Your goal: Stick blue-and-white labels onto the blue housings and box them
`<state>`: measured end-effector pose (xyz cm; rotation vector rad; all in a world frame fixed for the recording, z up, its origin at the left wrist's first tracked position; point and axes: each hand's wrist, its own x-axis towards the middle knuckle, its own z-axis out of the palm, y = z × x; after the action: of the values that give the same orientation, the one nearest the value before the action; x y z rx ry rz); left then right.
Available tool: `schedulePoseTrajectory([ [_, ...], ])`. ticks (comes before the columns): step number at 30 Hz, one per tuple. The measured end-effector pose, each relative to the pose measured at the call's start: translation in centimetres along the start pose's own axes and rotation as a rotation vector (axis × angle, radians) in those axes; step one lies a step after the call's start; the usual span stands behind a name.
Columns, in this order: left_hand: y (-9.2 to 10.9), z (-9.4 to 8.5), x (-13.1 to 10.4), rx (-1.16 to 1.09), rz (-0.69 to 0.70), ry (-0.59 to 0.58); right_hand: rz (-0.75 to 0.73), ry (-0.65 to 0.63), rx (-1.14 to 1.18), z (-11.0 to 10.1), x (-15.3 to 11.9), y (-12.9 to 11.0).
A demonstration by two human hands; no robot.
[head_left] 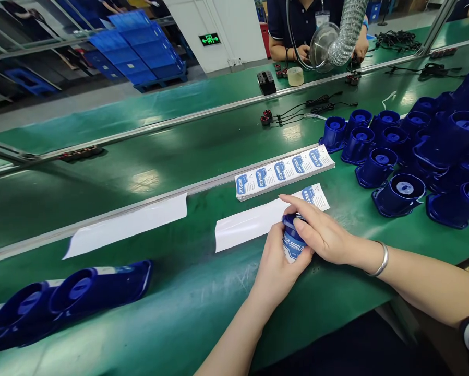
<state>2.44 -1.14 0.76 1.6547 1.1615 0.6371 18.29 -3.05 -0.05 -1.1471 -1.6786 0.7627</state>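
Here's the blue housing (291, 233), right in the middle of the action, up between both hands above the worktop (226, 292)! The left grip (277, 261) is wrapped around its near side, thumb on one flank and fingers on the other, clamped on the body. The right grip (324, 230) lies over the far end, thumb bent against it and forefinger stretched out beyond; whether it pinches or merely presses, I can't tell, with other fingertips hidden. It looks like hard moulded plastic, this one: light, stiff, probably a bit slick, hardly fragile. The rounded flank seems the place to hold, clear of the printed label (292, 248) between the left thumb and fingers. Now the direction: the long axis appears to run away from the wearer, far end tucked beneath the right grip, near end toward the left palm; which end is the open mouth stays covered. Just beyond the grip, a white backing sheet (250, 222) with printing at its right end; past that, a label stack (285, 172). Right of the grip, a crowd of blue housings (398, 193); well left, a row of labelled housings (77, 290)!
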Motion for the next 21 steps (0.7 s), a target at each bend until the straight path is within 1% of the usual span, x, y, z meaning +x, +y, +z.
schedulePoseTrajectory([
  [2, -0.1, -0.1, 0.1, -0.064, -0.035, -0.037, 0.057, -0.013, 0.01, -0.1, 0.1, -0.2],
  [6, -0.2, -0.3, 0.5, -0.424, -0.08, -0.176, 0.2, -0.088, 0.004, -0.7, 0.4, -1.1],
  [8, -0.2, -0.3, 0.5, -0.481, -0.106, -0.203, 0.237, -0.129, -0.021, -0.9, 0.5, -1.4],
  [10, -0.1, -0.2, 0.5, -0.466, -0.113, -0.208, 0.254, -0.149, -0.052, -1.1, 0.6, -1.6],
  [13, -0.1, 0.0, 0.4, -0.465, -0.137, -0.227, 0.262, -0.14, -0.066, -1.1, 0.7, -1.5],
  [17, -0.5, -0.6, 0.2, -0.428, -0.209, -0.314, 0.277, -0.102, -0.022, -1.1, 0.9, -1.0],
  [19, -0.7, -1.1, 0.1, -0.356, -0.176, -0.368, 0.284, -0.075, 0.007, -1.3, 1.0, -0.7],
  [21, -0.8, -1.5, 0.0, -0.263, -0.106, -0.41, 0.283, -0.037, 0.045, -1.7, 1.2, -0.5],
])
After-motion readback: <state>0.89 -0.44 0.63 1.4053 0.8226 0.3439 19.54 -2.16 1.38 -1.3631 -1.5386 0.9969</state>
